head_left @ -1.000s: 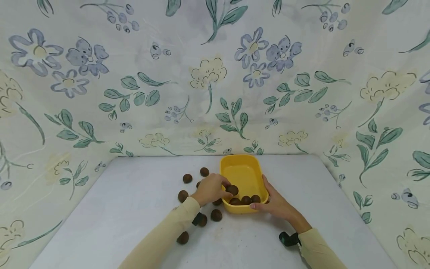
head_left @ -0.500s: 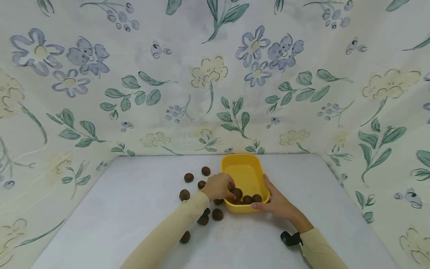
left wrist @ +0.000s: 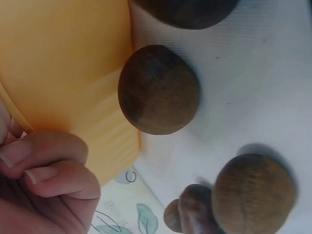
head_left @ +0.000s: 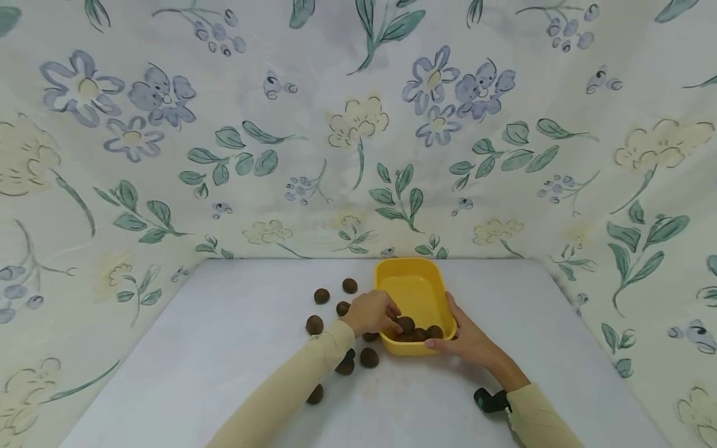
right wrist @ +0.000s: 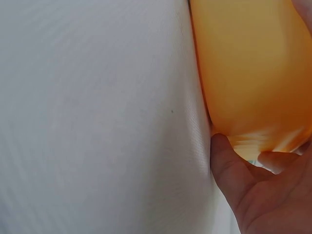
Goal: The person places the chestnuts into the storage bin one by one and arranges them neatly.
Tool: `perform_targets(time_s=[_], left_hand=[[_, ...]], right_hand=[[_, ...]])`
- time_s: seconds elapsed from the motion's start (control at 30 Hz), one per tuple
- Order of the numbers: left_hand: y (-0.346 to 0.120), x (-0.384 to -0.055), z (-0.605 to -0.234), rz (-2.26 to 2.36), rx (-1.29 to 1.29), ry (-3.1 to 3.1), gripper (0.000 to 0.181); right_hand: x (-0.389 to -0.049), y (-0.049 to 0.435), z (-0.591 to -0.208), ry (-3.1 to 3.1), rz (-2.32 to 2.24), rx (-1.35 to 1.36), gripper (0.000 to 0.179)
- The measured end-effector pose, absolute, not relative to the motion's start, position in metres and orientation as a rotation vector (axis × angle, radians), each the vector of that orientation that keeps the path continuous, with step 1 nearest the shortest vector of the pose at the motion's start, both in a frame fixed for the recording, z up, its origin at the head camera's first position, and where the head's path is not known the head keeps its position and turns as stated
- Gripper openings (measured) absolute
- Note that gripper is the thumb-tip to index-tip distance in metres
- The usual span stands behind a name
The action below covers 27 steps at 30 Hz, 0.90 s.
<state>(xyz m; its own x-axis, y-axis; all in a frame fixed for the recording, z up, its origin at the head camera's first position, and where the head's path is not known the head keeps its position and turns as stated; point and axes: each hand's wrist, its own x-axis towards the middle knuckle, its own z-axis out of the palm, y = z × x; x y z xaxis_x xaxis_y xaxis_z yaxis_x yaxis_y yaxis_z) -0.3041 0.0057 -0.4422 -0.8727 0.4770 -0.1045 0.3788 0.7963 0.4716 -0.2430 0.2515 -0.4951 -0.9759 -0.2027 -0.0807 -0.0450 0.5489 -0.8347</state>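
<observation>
A yellow container [head_left: 411, 281] stands at the back of the white table, with several brown chestnuts [head_left: 434, 332] in its near end. My left hand [head_left: 372, 313] reaches over the container's left rim and pinches a chestnut [head_left: 406, 325] low above the others. In the left wrist view the curled fingers [left wrist: 58, 161] are at the rim, and the held chestnut is hidden. My right hand [head_left: 470, 341] grips the right front corner, thumb on the front rim. The right wrist view shows its fingers [right wrist: 229, 165] against the yellow outer wall [right wrist: 248, 73].
Several loose chestnuts lie left of the container, such as one at the back [head_left: 350, 285] and one nearer the front [head_left: 369, 358]. In the left wrist view a chestnut [left wrist: 159, 90] lies right beside the container wall. A floral cloth [head_left: 358, 155] hangs behind the table.
My left hand has moved right and slightly down into the container with the chestnut. The right hand keeps its grip on the corner. The head view has shifted slightly.
</observation>
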Motion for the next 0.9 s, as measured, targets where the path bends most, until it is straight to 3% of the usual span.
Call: perform_targets(time_s=[0.4, 0.63, 0.9], left_hand=[[-0.02, -0.297, -0.42, 0.968, 0.657, 2.927, 0.044], [-0.06, -0.291, -0.402, 1.184, 0.547, 2.964, 0.04], [-0.12, -0.28, -0.408, 1.364, 0.447, 2.968, 0.042]], right_hand=[[-0.242, 0.252, -0.493, 2.649, -1.333, -0.204, 0.127], [-0.241, 0.252, -0.49, 2.63, -1.368, -0.22, 0.128], [-0.241, 0.253, -0.491, 2.614, -1.376, -0.224, 0.129]])
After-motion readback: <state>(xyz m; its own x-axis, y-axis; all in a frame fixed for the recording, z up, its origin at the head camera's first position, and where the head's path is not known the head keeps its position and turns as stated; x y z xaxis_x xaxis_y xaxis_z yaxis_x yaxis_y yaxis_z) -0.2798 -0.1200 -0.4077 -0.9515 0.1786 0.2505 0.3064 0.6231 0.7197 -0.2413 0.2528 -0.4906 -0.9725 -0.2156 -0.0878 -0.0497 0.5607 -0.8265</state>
